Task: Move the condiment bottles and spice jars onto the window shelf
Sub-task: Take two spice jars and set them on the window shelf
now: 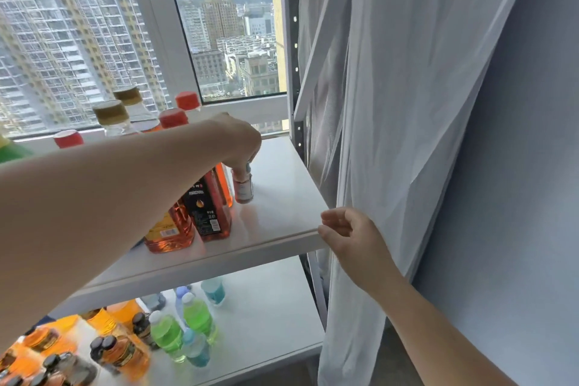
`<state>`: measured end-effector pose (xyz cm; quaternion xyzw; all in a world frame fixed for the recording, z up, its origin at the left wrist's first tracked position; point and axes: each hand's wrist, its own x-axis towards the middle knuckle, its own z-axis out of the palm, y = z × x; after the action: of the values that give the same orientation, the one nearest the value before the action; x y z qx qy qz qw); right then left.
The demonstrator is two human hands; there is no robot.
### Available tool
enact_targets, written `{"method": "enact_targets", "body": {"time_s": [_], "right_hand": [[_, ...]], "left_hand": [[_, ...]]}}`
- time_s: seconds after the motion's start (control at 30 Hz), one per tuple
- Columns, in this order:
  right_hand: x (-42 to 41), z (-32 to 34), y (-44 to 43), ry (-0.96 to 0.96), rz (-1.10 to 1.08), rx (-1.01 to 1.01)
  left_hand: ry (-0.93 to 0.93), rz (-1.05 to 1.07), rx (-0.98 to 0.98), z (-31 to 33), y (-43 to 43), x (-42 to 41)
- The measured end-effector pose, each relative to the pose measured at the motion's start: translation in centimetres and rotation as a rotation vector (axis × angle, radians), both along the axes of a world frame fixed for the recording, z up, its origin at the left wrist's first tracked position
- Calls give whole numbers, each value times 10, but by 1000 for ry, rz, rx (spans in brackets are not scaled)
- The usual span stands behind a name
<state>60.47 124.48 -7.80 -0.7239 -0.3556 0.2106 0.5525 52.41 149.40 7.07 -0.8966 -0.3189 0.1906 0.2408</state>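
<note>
My left hand (239, 142) reaches over the white window shelf (282, 204) and grips the top of a small spice jar (243, 186) that stands on the shelf. Beside the jar, to its left, stand orange condiment bottles: one with a dark label (208, 211) and a wider one (170, 233), with red caps (173, 117) and gold caps (110, 111) behind my forearm. My right hand (351, 236) rests at the shelf's front right corner, fingers loosely curled, thumb against the edge.
A lower shelf (275, 316) carries green bottles (197, 316), blue bottles and several orange jars with dark lids (122, 351). A sheer white curtain (407, 103) hangs right of the shelf. A dark metal upright (294, 41) and the window lie behind.
</note>
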Motion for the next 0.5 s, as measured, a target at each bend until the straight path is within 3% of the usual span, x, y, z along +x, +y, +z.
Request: {"method": "enact_targets", "body": {"time_s": [0.5], "right_hand": [[5, 0, -12, -6, 28, -6]], "left_hand": [[7, 74, 6, -24, 13, 10]]}}
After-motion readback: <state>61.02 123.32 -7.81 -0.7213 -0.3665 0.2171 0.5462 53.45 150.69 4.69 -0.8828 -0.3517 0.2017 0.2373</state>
